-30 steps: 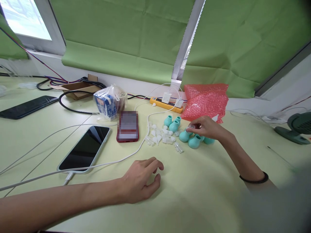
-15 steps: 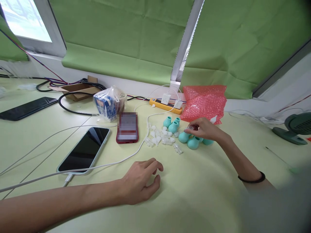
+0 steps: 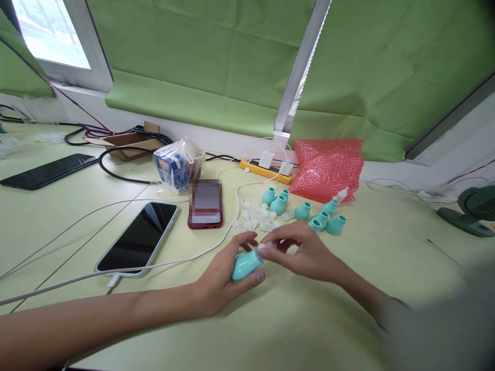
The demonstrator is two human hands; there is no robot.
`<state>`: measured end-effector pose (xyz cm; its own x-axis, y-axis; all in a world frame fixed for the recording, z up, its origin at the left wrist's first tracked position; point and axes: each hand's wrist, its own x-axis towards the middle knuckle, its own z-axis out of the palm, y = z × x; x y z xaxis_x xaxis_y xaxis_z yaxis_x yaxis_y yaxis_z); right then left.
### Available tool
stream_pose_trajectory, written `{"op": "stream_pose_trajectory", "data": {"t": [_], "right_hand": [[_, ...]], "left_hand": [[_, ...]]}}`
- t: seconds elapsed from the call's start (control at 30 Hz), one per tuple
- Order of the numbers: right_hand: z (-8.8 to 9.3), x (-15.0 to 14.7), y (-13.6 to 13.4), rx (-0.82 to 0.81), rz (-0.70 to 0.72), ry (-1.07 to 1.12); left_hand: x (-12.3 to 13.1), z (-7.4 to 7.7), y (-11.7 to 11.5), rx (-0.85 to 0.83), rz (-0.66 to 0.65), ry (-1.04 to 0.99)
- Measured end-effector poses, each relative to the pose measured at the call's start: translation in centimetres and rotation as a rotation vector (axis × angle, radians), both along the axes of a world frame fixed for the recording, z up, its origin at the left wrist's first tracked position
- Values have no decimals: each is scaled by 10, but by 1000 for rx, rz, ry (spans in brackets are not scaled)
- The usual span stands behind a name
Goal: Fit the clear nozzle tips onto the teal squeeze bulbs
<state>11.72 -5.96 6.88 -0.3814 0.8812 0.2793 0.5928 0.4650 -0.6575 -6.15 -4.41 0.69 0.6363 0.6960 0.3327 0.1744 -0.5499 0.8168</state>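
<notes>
My left hand is closed around a teal squeeze bulb, whose neck points right. At that neck my right hand pinches a clear plastic nozzle piece; how deep it sits in the opening is hidden by the fingers. Several more teal bulbs stand or lie beyond the hands, open necks showing. One bulb at the right carries a clear nozzle with a whitish tip. Loose clear nozzle parts and white tips lie in a heap just behind my hands.
A white-cased phone with a charging cable lies left, a red-cased phone behind it. Farther back are a bagged blue box, a yellow power strip and a red bubble-wrap bag. A green fan stands right.
My right hand has come left and toward me from the bulb group, with a bulb and a clear nozzle. The bulb is now in my left hand, which was empty before.
</notes>
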Motion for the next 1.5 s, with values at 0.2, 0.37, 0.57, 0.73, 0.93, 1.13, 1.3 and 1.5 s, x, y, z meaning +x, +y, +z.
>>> {"op": "stream_pose_trajectory", "data": {"t": [0.2, 0.37, 0.57, 0.73, 0.93, 1.13, 1.3, 1.5], "right_hand": [[-39, 7, 29, 223, -185, -110], [-60, 19, 45, 355, -131, -632], [-56, 18, 44, 438, 2, -748], [-52, 18, 44, 411, -19, -763], [-36, 24, 38, 241, -31, -207], [-16, 25, 30, -272, -31, 432], [-14, 25, 29, -339, 4, 367], [-10, 29, 28, -429, 98, 288]], "left_hand": [[2, 4, 6, -206, 99, 81], [2, 1, 8, -297, 132, 20], [2, 4, 6, -258, 133, 40], [3, 6, 5, -181, 163, 58], [2, 6, 5, -220, 179, 5], [1, 6, 6, -301, 161, -57], [2, 5, 5, -298, 153, -50], [2, 4, 4, -206, 183, 19]]}}
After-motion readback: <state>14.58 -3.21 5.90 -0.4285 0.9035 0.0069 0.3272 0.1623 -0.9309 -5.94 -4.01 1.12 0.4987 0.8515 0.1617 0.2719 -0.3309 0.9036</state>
